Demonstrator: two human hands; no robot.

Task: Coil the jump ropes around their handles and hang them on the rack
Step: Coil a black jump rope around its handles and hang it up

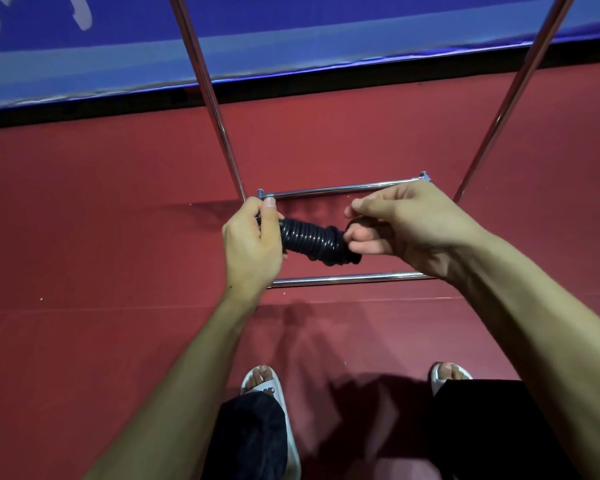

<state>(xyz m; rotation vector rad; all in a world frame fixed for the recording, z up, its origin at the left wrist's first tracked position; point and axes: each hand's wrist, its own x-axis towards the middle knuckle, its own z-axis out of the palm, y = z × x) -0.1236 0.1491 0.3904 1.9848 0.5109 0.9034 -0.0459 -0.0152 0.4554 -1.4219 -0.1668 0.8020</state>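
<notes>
The left hand [253, 239] grips the 9 o'clock end of the coiled black jump rope [309, 239], steadying it above the base bars of the rack [340, 189], while the right hand [407, 230] pinches its 3 o'clock end, likely securing the last turn.

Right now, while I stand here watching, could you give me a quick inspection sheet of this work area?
Surface: red floor.
Job's things: black jump rope, coiled into a tight bundle, held over the base bars of the chrome rack; not yet hung.
Clutter: nothing seen.
Hands: left hand grips the bundle's left end; right hand pinches its right end.
Cables: nothing seen.
Surroundings: blue banner behind; white sandals below.
</notes>
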